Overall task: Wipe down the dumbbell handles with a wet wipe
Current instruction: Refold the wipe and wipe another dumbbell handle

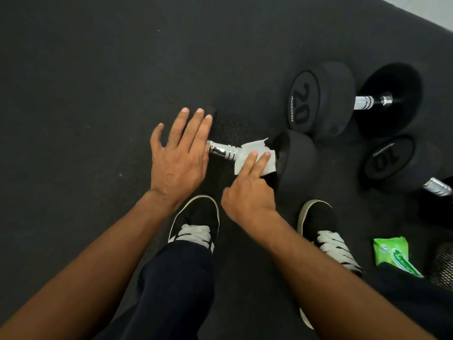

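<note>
A black dumbbell lies on the floor in front of me, its chrome handle [223, 151] running left to right. My left hand [180, 155] lies flat with straight fingers on the dumbbell's left head, which it mostly hides. A white wet wipe [255, 153] is draped over the right end of the handle beside the right head [295, 158]. My right hand [247, 192] presses the wipe onto the handle with its index and middle fingers extended; the other fingers are curled under.
A dumbbell marked 20 [318, 99] lies behind, and one marked 10 [392, 163] to the right. A green wet-wipe pack [392, 253] sits at the lower right. My two black shoes [196, 222] stand just below the hands on the dark rubber floor [85, 94].
</note>
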Demonstrator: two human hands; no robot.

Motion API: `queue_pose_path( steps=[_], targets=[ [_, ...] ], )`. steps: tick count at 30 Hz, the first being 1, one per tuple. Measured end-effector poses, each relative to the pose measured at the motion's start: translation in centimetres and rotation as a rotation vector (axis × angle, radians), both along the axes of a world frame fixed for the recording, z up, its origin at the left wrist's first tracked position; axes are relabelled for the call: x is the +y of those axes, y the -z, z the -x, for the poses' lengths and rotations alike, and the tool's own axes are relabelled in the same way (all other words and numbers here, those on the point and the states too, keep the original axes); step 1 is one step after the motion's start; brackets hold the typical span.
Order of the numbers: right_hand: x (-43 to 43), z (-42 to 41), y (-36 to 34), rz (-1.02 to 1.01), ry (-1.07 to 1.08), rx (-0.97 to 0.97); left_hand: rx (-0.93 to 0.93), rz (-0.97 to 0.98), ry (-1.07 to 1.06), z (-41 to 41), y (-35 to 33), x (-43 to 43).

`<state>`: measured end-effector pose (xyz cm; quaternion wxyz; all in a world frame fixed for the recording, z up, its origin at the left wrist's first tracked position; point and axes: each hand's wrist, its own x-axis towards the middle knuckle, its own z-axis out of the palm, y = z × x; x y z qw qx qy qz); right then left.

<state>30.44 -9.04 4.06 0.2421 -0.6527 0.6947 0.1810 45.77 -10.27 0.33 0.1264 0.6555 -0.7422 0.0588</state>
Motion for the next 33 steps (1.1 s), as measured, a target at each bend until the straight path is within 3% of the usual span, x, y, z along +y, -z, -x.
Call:
queue_pose_path(
  steps=[10,13,17,25,29,33],
  targets=[
    [0.4,-0.4,0.2,0.234,-0.033,0.097,-0.005,0.028,0.005,0.0,0.4,0.1],
    [0.3,-0.8,-0.1,0.247,0.024,0.040,-0.005,0.042,-0.001,-0.1,0.7,0.0],
    [0.6,-2.4,-0.5,0.205,0.516,-0.372,-0.004,0.039,0.007,-0.2,0.8,-0.3],
    [-3.2,-4.5,-1.7,0.336,1.478,-0.958,-0.001,0.023,0.012,-0.3,1.2,-0.2],
    [-4.0,-3.1,-2.1,0.220,1.826,-1.172,0.004,0.028,0.006,-0.2,1.0,0.0],
    [-3.3,-1.5,-1.9,0.169,1.951,-1.389,0.014,0.018,0.007,-0.1,0.6,-0.1]
  ],
)
